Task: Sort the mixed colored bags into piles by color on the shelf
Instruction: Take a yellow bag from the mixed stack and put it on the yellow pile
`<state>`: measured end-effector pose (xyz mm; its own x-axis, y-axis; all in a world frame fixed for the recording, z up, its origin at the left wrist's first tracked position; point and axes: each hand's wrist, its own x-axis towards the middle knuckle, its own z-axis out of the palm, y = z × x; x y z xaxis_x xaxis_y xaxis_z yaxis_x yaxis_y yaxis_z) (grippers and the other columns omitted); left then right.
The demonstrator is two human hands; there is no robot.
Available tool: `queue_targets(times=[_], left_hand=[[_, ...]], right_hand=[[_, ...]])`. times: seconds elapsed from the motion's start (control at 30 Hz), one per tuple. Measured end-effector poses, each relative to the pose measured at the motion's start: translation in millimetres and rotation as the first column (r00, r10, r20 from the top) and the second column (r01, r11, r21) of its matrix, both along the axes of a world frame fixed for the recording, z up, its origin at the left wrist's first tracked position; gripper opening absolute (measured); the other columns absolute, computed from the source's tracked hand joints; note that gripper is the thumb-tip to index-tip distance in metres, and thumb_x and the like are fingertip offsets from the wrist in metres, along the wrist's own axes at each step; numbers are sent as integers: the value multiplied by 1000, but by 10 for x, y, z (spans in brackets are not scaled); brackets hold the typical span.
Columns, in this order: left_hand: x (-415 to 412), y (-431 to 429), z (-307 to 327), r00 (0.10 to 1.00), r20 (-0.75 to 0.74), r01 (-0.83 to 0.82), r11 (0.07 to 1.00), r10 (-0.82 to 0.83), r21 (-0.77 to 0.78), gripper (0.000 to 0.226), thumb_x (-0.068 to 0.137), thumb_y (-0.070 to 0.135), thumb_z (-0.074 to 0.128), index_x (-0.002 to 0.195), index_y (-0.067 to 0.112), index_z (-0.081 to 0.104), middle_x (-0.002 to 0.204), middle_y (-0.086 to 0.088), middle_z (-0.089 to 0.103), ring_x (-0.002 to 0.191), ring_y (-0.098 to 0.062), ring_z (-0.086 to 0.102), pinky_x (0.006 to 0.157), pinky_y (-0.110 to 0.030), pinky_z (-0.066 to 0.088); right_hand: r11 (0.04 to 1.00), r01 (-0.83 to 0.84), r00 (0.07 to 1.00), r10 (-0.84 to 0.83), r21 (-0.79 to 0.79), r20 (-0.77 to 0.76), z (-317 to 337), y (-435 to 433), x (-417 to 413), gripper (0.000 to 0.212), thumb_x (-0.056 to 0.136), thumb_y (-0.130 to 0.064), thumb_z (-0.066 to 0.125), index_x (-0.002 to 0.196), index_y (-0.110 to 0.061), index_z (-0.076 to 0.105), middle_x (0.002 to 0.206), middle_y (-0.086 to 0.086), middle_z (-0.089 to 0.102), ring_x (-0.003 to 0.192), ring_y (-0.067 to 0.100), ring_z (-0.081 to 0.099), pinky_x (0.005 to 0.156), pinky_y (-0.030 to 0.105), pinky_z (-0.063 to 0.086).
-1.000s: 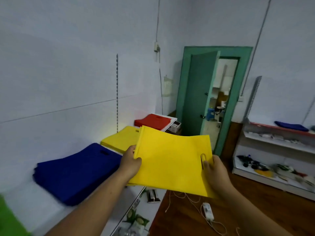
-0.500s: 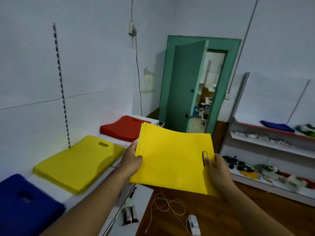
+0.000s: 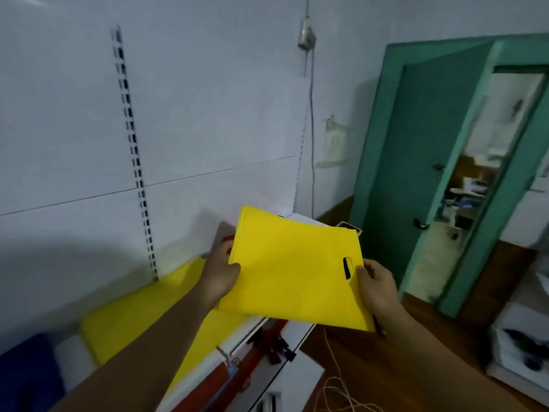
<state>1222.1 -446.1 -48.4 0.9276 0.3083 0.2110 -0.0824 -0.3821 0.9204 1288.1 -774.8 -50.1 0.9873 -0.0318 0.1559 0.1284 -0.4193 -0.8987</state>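
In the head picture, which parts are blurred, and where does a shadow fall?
Head view: the yellow bag is fairly sharp; the yellow pile and blue pile, lower left, are motion-smeared; a soft shadow lies on the wall above them.

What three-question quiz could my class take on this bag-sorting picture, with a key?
1. True or false: the yellow bag lies flat on the shelf.
2. Which hand holds the bag's edge beside the handle slot? A. left hand B. right hand C. neither
3. Which pile on the shelf matches the held bag by colour?
Key: 1. False; the left hand and right hand hold it up in the air. 2. B. 3. The yellow pile, next to the blue pile.
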Motion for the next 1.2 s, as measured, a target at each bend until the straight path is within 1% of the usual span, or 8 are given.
queue_targets(times=[0.17,0.37,0.6,0.77,0.9,1.0,1.07,1.2], left_hand=[[-223,595,-89,958,-53,-279,959,282,51,54,90,-5,46,129,32,54,113,7,62,88,-17,61,67,-30,52],[-982,925,-400,755,-162,-621,773,635,130,56,87,-3,49,139,16,52,127,-5,59,111,-28,57,85,-35,47],[-1471,954,-955,566,-319,-762,630,760,149,18,89,1,59,105,7,64,86,-14,66,69,-20,59,56,-33,48],[-1553,1025,-1119,480,-318,-785,563,817,261,14,82,6,55,87,19,59,79,-8,60,69,-24,56,53,-36,46],[-1550,948,-1092,479,-313,-819,546,820,175,18,83,0,55,73,11,45,70,-8,49,57,-18,47,46,-31,40],[-1520,840,-1093,523,-348,-804,586,778,100,21,91,0,54,77,13,45,65,-1,44,53,-9,40,46,-26,36],[-1539,810,-1162,552,-317,-787,608,771,109,12,94,5,53,88,16,54,70,-1,54,57,-10,45,50,-27,40],[-1576,868,-1346,568,-262,-765,618,780,181,38,94,21,52,133,21,55,110,-2,69,87,-14,65,77,-35,58]], right_hand=[[949,-314,947,316,-37,66,-173,927,812,27,102,-26,55,122,-11,65,110,6,67,100,25,62,84,39,47],[785,-616,782,620,-73,67,-400,2107,1007,26,93,-21,69,90,5,71,79,12,66,74,21,58,67,39,44],[637,-752,653,755,-169,-65,-824,2752,895,19,94,-19,67,108,-7,75,95,4,70,87,18,63,77,31,49],[592,-780,613,787,-202,-64,-926,2795,890,15,94,-21,68,106,-17,75,100,4,74,87,17,67,70,27,45],[585,-804,594,794,-105,-132,-964,2791,960,27,96,-25,66,121,-16,69,113,7,70,102,23,65,87,37,54],[567,-816,578,800,-113,-158,-997,2760,963,34,103,-22,55,130,-4,63,119,11,66,107,25,61,90,34,48],[509,-849,527,831,-140,-177,-994,2716,949,24,106,-20,46,115,-15,68,109,11,69,99,29,64,87,40,51],[468,-866,496,850,-177,-177,-1036,2727,1007,28,107,-20,42,100,-28,68,102,14,72,93,36,67,78,43,54]])
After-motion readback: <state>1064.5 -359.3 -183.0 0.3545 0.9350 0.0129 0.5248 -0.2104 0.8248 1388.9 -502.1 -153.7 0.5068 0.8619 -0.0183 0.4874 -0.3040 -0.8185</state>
